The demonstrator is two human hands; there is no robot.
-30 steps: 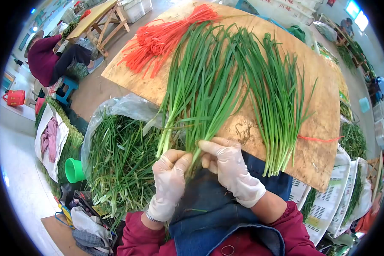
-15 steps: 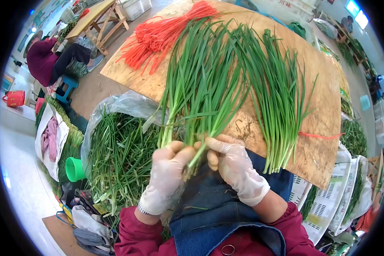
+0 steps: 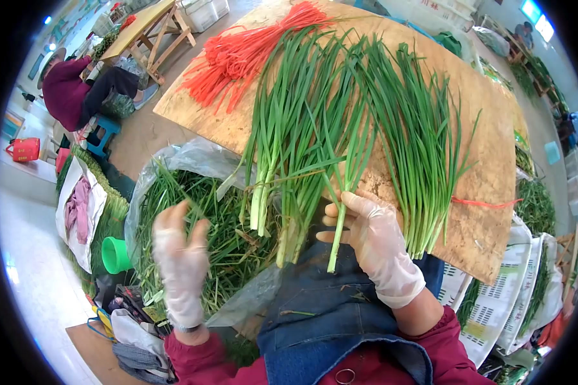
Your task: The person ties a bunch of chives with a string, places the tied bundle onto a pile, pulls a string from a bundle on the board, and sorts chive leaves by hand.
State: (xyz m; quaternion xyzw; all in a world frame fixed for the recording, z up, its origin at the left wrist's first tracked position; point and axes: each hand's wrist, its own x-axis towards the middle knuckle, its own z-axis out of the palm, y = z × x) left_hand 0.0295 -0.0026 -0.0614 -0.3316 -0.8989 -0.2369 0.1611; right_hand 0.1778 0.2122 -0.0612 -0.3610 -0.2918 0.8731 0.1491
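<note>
Long green leafy stalks [image 3: 295,122] lie on the wooden board [image 3: 481,237], their pale ends over its near edge. On the right lies a separate bundle of stalks [image 3: 424,160]. My gloved right hand [image 3: 379,244] pinches one stalk [image 3: 335,247] near its pale base between thumb and finger, the other fingers apart. My gloved left hand [image 3: 181,260], blurred by motion, is over the bag of loose leaves [image 3: 231,256], fingers spread, with a blurred leaf near its fingertips. Red ties [image 3: 237,61] are heaped at the board's far left; one red tie [image 3: 488,202] lies by the right bundle.
A green cup [image 3: 115,255] stands left of the bag. White crates [image 3: 494,308] are at the lower right. A person [image 3: 67,90] sits at the upper left beside a wooden table [image 3: 138,29]. A denim apron [image 3: 327,321] covers my lap.
My left hand has left the stalk bases and moved left over the bag. My right hand has shifted slightly right with a stalk, now apart from the pile's lower ends.
</note>
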